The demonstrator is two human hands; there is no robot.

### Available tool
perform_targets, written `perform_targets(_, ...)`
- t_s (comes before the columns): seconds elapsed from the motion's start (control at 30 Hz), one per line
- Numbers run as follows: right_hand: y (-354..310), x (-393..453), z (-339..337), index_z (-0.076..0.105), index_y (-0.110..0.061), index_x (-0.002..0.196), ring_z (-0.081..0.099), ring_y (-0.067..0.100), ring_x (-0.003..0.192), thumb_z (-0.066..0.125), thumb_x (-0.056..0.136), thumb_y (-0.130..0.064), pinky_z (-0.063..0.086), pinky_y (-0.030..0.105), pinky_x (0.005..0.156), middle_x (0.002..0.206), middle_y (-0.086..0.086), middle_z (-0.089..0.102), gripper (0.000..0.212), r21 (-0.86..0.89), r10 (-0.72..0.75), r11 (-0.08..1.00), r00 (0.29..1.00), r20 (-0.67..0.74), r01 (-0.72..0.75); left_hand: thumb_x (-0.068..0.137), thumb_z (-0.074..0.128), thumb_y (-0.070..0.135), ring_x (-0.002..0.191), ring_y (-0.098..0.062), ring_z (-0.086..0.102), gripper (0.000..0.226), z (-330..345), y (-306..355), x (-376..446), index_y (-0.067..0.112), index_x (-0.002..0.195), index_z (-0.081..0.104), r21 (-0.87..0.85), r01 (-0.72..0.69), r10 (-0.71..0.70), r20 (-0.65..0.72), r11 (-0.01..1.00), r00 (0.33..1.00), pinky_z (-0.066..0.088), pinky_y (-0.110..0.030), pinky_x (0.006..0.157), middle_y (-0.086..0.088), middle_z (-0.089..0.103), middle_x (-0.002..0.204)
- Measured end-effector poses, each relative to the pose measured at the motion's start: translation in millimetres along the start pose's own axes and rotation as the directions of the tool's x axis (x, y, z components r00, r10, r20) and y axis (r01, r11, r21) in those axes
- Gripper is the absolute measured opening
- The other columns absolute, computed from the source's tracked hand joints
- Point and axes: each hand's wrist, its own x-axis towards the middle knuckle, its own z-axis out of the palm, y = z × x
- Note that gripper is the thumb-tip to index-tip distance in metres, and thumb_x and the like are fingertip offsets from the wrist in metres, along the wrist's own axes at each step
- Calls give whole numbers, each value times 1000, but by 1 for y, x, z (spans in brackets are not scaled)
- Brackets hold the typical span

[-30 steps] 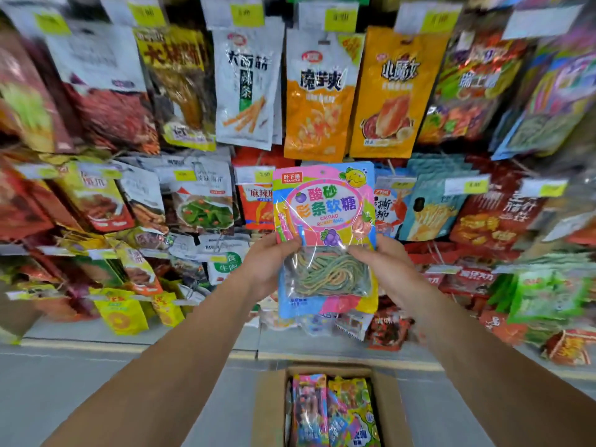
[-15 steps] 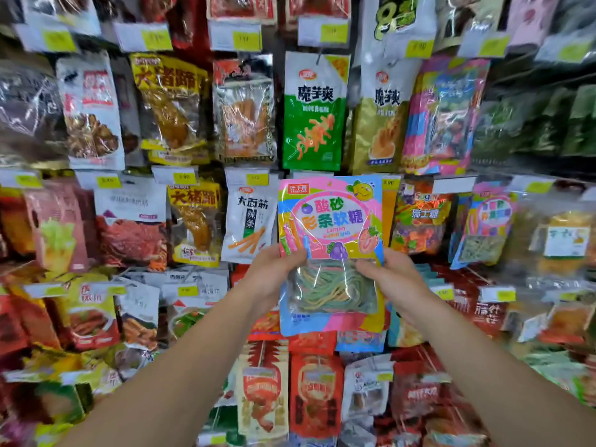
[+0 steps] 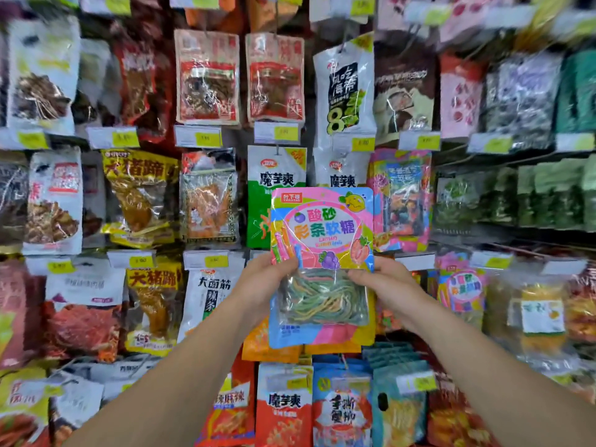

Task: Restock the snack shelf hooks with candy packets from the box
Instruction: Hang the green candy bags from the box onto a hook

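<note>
Hanging snack packets fill the pegs at left, each row fronted by yellow price tags. Left hand — fingers curled, thumb across the front — grips the left edge of the candy packet. The packet is held upright and square-on before the shelf, at mid-height, covering part of a green konjac snack bag; its clear window shows multicoloured candy strips. Right hand pinches the packet's right edge the same way. A matching pink candy packet hangs just right of the held one, on the row behind.
</note>
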Motion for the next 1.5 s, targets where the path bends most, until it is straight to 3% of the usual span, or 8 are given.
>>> perform_targets(0.13,-8,30,-28,67,-18,95,65,7,88,72,87,-21,47,20,67,96,-3,72,11,-43,-75,996,997,-8,75,95,61,17,82,-13,62,10,24,15,26,12,98,69,27,-49,50,-38,998,998,45,-22,66,1,70,90)
perform_targets(0.27,-19,63,-52,54,-12,111,63,23,103,74,85,-24,49,40,88,112,10,63,35,-158,-155,977,986,-68,142,93,63,14,85,-19,60,10,40,22,48,5,95,66,41,-96,100,-85,995,991,43,-27,72,-5,68,91)
perform_targets(0.5,-30,106,-93,53,-15,123,55,14,93,73,82,-29,48,33,87,108,-3,58,47,-459,-377,845,914,-151,272,90,66,11,80,-24,67,7,56,11,75,12,83,67,68,-101,111,-160,993,981,51,-36,83,-6,73,82)
perform_targets(1.0,85,61,-140,52,-10,129,55,20,105,66,89,-25,47,34,88,128,7,54,45,-666,-199,746,954,-223,0,78,75,34,88,-39,66,28,89,-103,47,8,88,71,175,122,-139,83,977,987,49,-46,85,-20,70,93)
perform_targets(1.17,101,48,-154,52,-9,133,52,26,121,65,84,-16,40,31,95,132,10,56,51,-731,-233,683,944,-234,-13,89,65,6,51,-3,50,51,111,-144,25,23,41,62,252,191,-216,75,949,974,35,-28,58,17,54,44)
perform_targets(1.33,108,60,-165,43,-15,143,46,33,127,61,82,-12,43,40,100,144,8,44,64,-829,-345,548,933,-102,112,88,63,1,53,-7,54,37,133,-163,28,12,53,57,245,235,-244,8,941,970,37,-28,55,13,58,46)
perform_targets(1.4,112,68,-170,39,-15,147,42,33,130,62,85,-12,41,42,103,149,6,40,66,-859,-373,487,927,-37,161,87,65,2,54,-7,60,8,145,-165,30,6,81,64,253,225,-232,-3,941,973,43,-21,53,2,71,68)
perform_targets(1.5,117,78,-175,30,-18,152,30,28,140,60,89,-14,32,38,112,155,2,32,69,-888,-383,410,923,39,208,85,67,7,78,-17,69,14,158,-170,33,4,99,69,235,235,-236,-28,943,971,48,-24,65,-9,73,100)
